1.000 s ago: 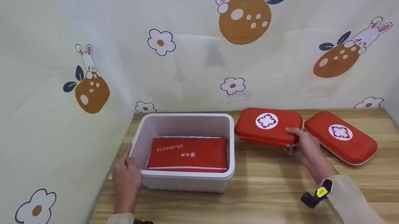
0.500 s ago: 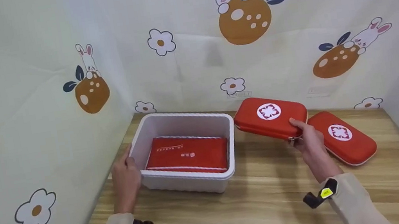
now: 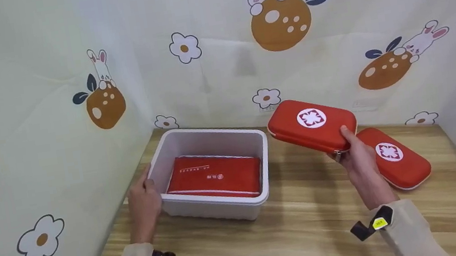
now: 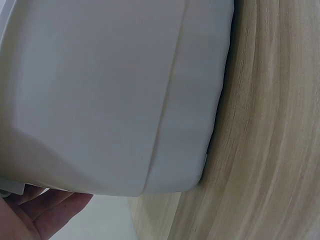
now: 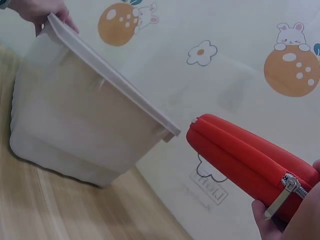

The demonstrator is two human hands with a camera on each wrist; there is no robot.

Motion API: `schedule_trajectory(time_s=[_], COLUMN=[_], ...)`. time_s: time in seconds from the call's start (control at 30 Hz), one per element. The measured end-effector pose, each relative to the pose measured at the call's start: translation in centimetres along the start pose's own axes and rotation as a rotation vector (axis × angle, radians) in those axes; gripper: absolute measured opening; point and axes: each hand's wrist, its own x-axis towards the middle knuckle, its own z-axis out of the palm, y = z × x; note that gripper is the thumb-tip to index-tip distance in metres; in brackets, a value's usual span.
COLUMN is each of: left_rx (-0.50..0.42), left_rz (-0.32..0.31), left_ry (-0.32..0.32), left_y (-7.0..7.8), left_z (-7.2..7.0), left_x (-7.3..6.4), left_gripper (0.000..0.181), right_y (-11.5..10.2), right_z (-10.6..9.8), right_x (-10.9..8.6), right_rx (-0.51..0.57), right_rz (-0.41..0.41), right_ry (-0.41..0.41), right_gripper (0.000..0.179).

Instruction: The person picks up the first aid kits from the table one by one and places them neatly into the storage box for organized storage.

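Note:
A red zippered first-aid case [image 3: 313, 126] with a white round emblem is held off the table by my right hand [image 3: 359, 160], thumb on top and fingers underneath at its near right end. Its zipper pull [image 5: 281, 199] dangles by the hand in the right wrist view. My left hand [image 3: 145, 203] grips the left rim of the white plastic bin [image 3: 218, 213], fingers outside the wall in the left wrist view [image 4: 57, 210]. Inside the bin lies a flat red pack [image 3: 215, 177] with white print. A second red first-aid case [image 3: 406, 169] lies on the table, partly behind my right hand.
The bin and second case rest on a wood-grain table [image 3: 299, 243]. A pale printed sheet [image 3: 220, 75] with rabbits and flowers rises behind the table and along both sides.
My right hand has raised the first-aid case off the table, moving it up and slightly right. The left hand and the bin have stayed in place.

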Motion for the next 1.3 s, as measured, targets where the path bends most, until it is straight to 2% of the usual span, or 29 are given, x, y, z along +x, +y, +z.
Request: schedule_trajectory(time_s=[0.13, 0.37, 0.57, 0.8, 1.13, 1.3], left_rx=[-0.002, 0.007, 0.018, 0.013, 0.008, -0.002], left_rz=[0.001, 0.019, 0.018, 0.023, 0.011, 0.03], left_ry=[-0.002, 0.01, 0.006, 0.006, 0.002, 0.023], left_y=[0.1, 0.2, 0.3, 0.2, 0.3, 0.3], left_z=[-0.1, 0.0, 0.0, 0.0, 0.0, 0.0], left_x=[0.0, 0.1, 0.0, 0.0, 0.1, 0.1], left_gripper=[0.048, 0.047, 0.048, 0.047, 0.047, 0.047], right_y=[0.2, 1.0, 1.5, 1.9, 2.4, 2.9], right_z=[0.4, 1.5, 2.2, 3.1, 4.2, 4.7], right_x=[-0.4, -0.7, -0.9, -1.2, -1.5, -1.8], right_rx=[0.051, -0.001, -0.07, -0.067, -0.077, -0.105], right_rz=[0.005, -0.019, -0.005, 0.01, 0.089, 0.081], right_ry=[-0.064, -0.13, -0.175, -0.25, -0.301, -0.349], right_gripper=[0.072, 0.061, 0.061, 0.06, 0.062, 0.061])
